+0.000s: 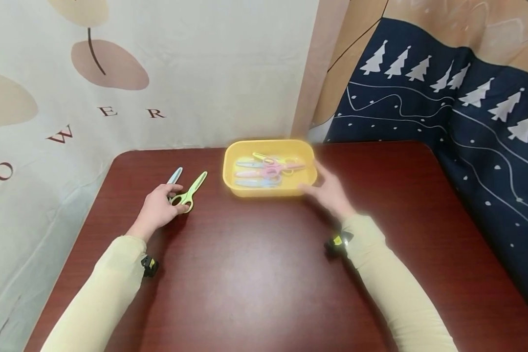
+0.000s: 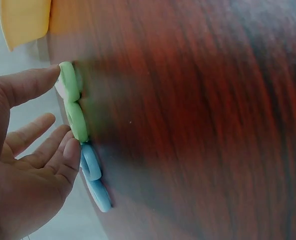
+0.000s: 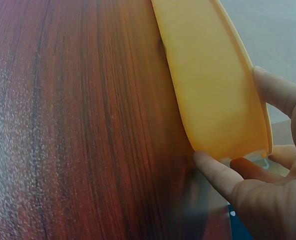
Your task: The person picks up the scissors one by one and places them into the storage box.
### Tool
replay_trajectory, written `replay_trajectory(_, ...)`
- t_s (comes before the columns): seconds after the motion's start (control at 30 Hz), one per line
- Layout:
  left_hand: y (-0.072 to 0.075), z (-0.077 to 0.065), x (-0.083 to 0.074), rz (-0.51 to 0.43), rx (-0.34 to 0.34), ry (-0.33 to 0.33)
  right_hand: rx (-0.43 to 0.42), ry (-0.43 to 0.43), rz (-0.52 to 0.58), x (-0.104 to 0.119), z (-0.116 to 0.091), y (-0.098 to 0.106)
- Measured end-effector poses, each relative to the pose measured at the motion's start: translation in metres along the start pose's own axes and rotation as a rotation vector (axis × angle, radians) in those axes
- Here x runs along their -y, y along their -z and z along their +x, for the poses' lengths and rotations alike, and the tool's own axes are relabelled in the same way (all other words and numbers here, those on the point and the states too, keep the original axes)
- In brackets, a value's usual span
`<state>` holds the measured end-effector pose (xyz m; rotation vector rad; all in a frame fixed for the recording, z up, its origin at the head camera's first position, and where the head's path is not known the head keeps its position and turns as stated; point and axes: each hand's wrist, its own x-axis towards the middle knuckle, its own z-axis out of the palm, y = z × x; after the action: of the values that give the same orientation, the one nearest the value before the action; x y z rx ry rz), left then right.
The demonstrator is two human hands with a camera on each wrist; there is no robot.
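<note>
Green scissors [image 1: 190, 193] lie on the table at left, blades pointing away. My left hand [image 1: 159, 204] is at their handles; in the left wrist view the thumb touches one green loop [image 2: 69, 81] and the fingertips meet the other. Beside them lie blue scissors [image 1: 174, 176], partly hidden by the hand; their blue handles [image 2: 93, 162] show in the left wrist view. My right hand [image 1: 329, 192] holds the right end of a yellow plastic bin [image 1: 270, 192], thumb at the rim and other fingers around the end wall [image 3: 215, 85]. Several pastel scissors [image 1: 273, 171] lie inside the bin.
The dark red-brown wooden table [image 1: 246, 274] reaches to a pale printed curtain [image 1: 220, 73] behind. A navy cloth with white trees [image 1: 405, 98] hangs at the right. The bin stands near the table's back edge.
</note>
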<state>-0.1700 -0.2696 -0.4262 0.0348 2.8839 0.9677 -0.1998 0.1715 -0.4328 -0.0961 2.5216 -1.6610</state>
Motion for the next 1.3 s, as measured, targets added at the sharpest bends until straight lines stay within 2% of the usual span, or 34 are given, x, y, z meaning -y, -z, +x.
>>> replay_trajectory(0.57, -0.0015, 0.0054, 0.0006, 0.08, -0.023, -0.051, 0.006, 0.008, -0.013, 0.0049, 0.0011, 0.0034)
replay_trajectory(0.83, -0.0032, 0.0064, -0.0006, 0.113, -0.062, -0.102, -0.003, -0.011, -0.031, 0.0052, 0.0008, 0.003)
replay_trajectory(1.1, -0.0074, 0.0065, -0.0016, 0.093, -0.082, -0.116, -0.001, -0.005, -0.011, 0.0016, 0.0009, 0.0011)
replay_trajectory(1.3, -0.0092, 0.0093, -0.0018, 0.079, -0.045, -0.102, 0.0, -0.022, -0.021, -0.0003, 0.0011, 0.0006)
